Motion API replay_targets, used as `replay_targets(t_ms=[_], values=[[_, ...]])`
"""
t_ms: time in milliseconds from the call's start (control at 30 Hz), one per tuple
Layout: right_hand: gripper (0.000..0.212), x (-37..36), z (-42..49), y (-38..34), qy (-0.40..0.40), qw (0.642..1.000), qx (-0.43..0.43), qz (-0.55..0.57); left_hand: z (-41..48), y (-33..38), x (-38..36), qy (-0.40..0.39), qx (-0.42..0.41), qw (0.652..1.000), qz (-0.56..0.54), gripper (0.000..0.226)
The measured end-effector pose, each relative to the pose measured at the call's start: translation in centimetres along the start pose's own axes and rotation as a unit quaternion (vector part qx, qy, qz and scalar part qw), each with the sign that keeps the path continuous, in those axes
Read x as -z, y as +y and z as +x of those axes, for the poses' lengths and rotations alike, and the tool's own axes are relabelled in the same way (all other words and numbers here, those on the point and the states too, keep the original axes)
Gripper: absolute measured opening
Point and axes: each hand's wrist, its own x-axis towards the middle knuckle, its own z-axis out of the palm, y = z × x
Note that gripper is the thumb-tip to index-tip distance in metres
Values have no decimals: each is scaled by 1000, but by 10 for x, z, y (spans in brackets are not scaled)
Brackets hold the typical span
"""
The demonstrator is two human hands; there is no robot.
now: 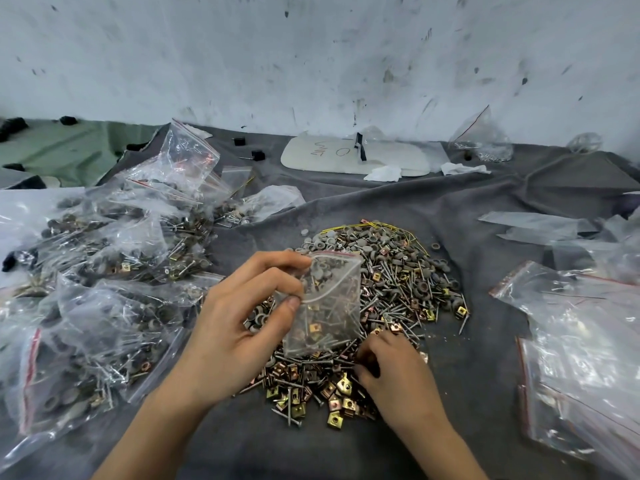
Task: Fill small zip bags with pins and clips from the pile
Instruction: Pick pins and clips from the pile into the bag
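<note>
I'm mid-fill. My left hand (239,320) pinches the bag (329,306) by its mouth and holds it, partly loaded, over the pile (398,271) in the middle of the cloth (467,209). My right hand (391,372) curls into the pile's near edge among the clips (337,386). Its fingertips are buried, so I cannot tell if it holds anything. Next, I judge, a pinch must go up into the bag without spilling. The contents of the filled bags (114,258) on the left blur together.
</note>
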Motion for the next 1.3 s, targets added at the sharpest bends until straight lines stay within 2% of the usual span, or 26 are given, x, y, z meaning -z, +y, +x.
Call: replay_targets(t_ms=[67, 133, 167, 233, 300, 367, 433, 533, 667, 733, 833, 900, 967, 1067, 1167, 1233, 1300], values=[[12, 4, 0, 0, 16, 1000, 6, 12, 0, -1, 0, 1, 0, 1000, -4, 20], [6, 16, 1, 0, 72, 993, 9, 88, 0, 0, 0, 0, -5, 1000, -6, 21], [4, 26, 1, -1, 108, 984, 10, 145, 0, 1, 0, -1, -9, 1000, -8, 20], [15, 52, 2, -8, 167, 954, 20, 247, 0, 2, -1, -5, -19, 1000, -13, 19], [17, 82, -1, -19, 195, 926, 79, 313, 0, 5, -5, -15, -30, 999, -19, 19], [12, 107, -4, -32, 206, 910, 154, 326, 0, 7, -9, -37, -40, 998, -22, 18], [12, 122, -6, -42, 200, 910, 205, 299, 1, 9, -13, -55, -52, 997, -15, 18], [19, 124, -4, -45, 177, 922, 227, 259, 1, 11, -17, -59, -52, 997, -23, 18], [21, 114, -4, -22, 214, 897, 133, 363, 0, 10, -17, -39, -47, 998, -29, 17], [18, 101, -3, -4, 193, 922, 61, 329, 0, 8, -15, -35, -42, 998, -31, 17], [21, 67, -5, 18, 26, 982, -39, 184, -2, 5, -14, -29, -34, 999, -32, 18], [17, 45, -9, 27, -63, 990, -86, 95, -2, 4, -14, -25, -30, 999, -28, 19], [16, 32, -12, 31, -99, 989, -99, 38, -1, 4, -14, -26, -29, 999, -26, 19], [19, 24, -15, 35, -96, 991, -89, 27, 0, 5, -14, -29, -25, 999, -29, 19], [29, 24, -16, 37, -92, 991, -72, 63, 0, 4, -13, -28, -21, 999, -30, 19], [34, 31, -15, 37, -61, 989, -77, 113, 0, 4, -13, -27, -20, 999, -29, 19], [30, 45, -12, 33, 4, 979, -75, 189, 0, 5, -13, -29, -26, 999, -25, 19]])
